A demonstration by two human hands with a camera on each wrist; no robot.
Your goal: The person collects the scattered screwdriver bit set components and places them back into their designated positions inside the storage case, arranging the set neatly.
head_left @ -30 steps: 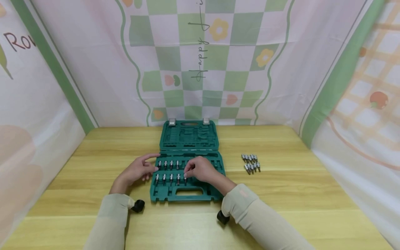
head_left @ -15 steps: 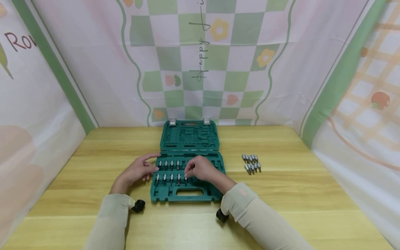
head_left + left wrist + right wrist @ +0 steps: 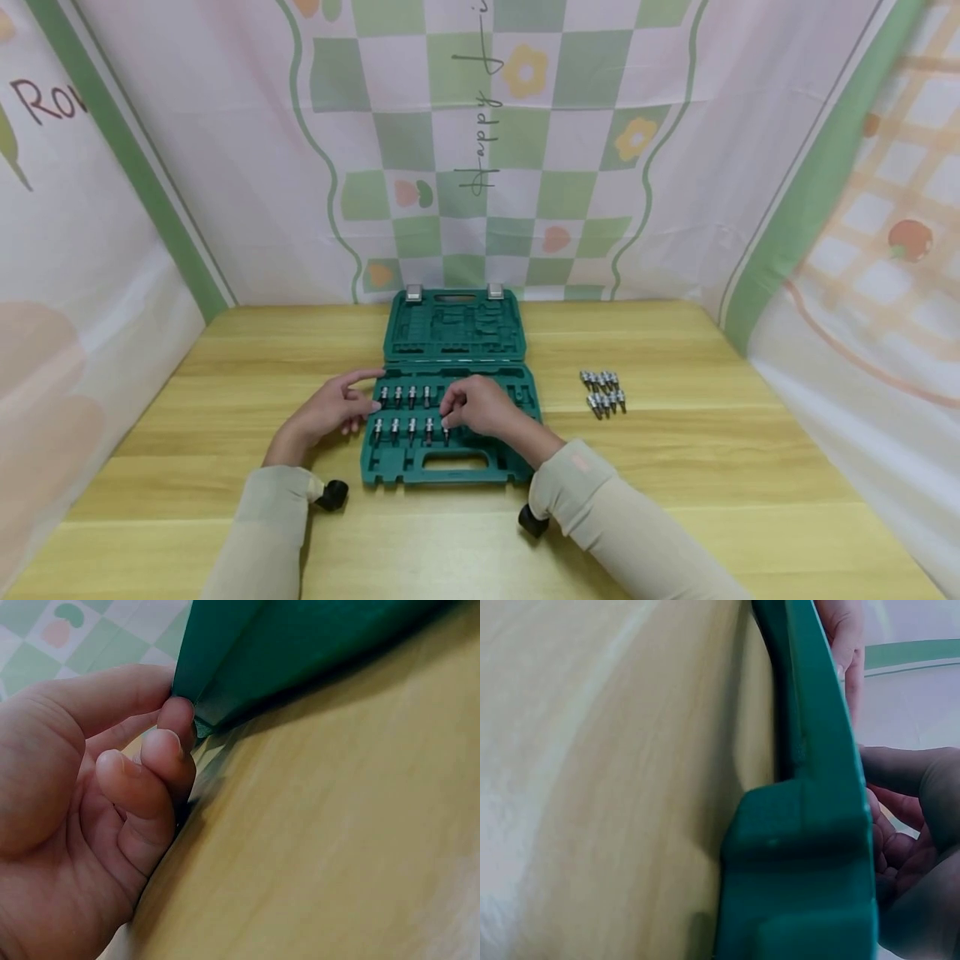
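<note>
A green tool case [image 3: 390,473] lies unfolded on the wooden table, its moulded lid [image 3: 454,323] toward the back wall. Two rows of silver-topped bit sockets [image 3: 412,429] sit in the near half. With thumb and forefinger, my right hand [image 3: 483,407] pinches a bit socket [image 3: 446,433] at the right end of the nearer row; the hand covers its top and the slots behind. My left hand [image 3: 330,408] rests against the case's left edge, forefinger stretched along it, thumb on the rim. In the left wrist view the other fingers [image 3: 139,787] bend loosely beside the green wall [image 3: 247,660].
Right of the case, two small groups of bit sockets [image 3: 600,382] lie on the table [image 3: 675,467]. Patterned cloth [image 3: 480,150] hangs behind and on both sides. A black wrist camera [image 3: 534,522] sits under the right cuff, another [image 3: 332,495] at the left.
Almost nothing differs. My right hand stays on the same bit socket with only a tiny shift of fingers and wrist; the left hand keeps its place on the case.
</note>
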